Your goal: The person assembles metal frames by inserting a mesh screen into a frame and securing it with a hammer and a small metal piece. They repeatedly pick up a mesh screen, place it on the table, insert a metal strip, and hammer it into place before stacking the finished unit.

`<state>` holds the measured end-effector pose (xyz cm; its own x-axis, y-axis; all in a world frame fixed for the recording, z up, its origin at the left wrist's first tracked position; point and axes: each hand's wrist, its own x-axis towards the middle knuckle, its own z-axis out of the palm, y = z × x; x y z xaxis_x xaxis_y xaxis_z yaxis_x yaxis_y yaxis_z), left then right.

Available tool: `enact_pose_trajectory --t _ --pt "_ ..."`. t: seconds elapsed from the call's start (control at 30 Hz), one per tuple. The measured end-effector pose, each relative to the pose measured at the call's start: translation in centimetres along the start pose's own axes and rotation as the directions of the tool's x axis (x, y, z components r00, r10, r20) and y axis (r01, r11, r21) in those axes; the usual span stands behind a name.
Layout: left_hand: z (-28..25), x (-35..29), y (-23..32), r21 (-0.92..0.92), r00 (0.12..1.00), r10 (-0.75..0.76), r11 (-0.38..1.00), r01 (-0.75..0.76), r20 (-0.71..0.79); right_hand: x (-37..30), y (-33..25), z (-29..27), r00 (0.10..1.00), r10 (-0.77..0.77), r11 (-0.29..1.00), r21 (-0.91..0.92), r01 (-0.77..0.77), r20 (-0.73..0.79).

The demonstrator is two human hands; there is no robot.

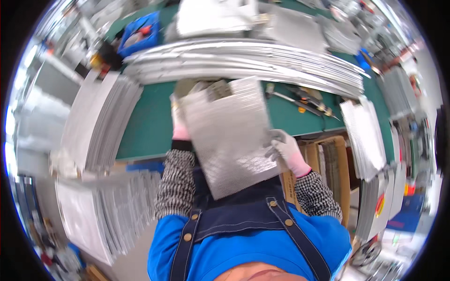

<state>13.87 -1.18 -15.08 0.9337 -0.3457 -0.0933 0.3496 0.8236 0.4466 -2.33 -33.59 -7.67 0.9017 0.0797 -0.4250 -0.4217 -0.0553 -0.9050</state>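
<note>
A rectangular silver mesh panel (234, 136) is held tilted in front of my body, over the table's near edge. My left hand (179, 119), in a white glove with a pink cuff, grips its left edge; the fingers are mostly hidden behind the panel. At the lower right edge, my gloved right hand (286, 150) closes on the panel, its grey-coated fingers bent over the face. Behind the panel's top edge lies a small greyish-brown piece (219, 90), partly covered and blurred, whose kind I cannot make out.
Long silver strips (243, 63) lie stacked across the green table (150, 117). Upright panel stacks stand at left (101, 117) and right (363, 136). A hammer (286, 97) and a screwdriver-like tool (328, 112) lie at right. An open cardboard box (344, 173) stands below; a blue bin (140, 35) sits far left.
</note>
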Motion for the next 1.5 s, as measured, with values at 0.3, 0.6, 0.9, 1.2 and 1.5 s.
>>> enact_pose_trajectory --t 0.3,0.6,0.9,1.2,1.5 --pt "3.2 0.2 -0.4 0.102 0.996 0.06 0.993 -0.066 0.059 13.8 -13.3 -22.3 0.552 -0.736 0.642 -0.664 0.383 -0.392" --pt "4.7 -0.6 -0.6 0.122 0.997 0.08 0.989 -0.079 -0.003 26.1 -19.5 -20.5 0.522 -0.55 0.477 -0.758 -0.445 -0.652" --pt "4.3 -0.3 -0.6 0.111 0.997 0.058 0.992 -0.062 0.045 27.0 -19.7 -21.4 0.395 -0.513 0.626 -0.647 -0.435 -0.762" --pt "4.1 0.1 -0.7 0.064 0.996 0.032 0.997 -0.037 0.078 24.2 -22.9 -24.8 0.414 -0.49 0.856 -0.514 0.061 -0.767" --pt "3.6 -0.7 -0.1 0.062 0.993 0.04 0.998 -0.033 -0.109 10.6 -13.5 -21.8 0.671 -0.518 0.699 0.19 0.69 -0.53"
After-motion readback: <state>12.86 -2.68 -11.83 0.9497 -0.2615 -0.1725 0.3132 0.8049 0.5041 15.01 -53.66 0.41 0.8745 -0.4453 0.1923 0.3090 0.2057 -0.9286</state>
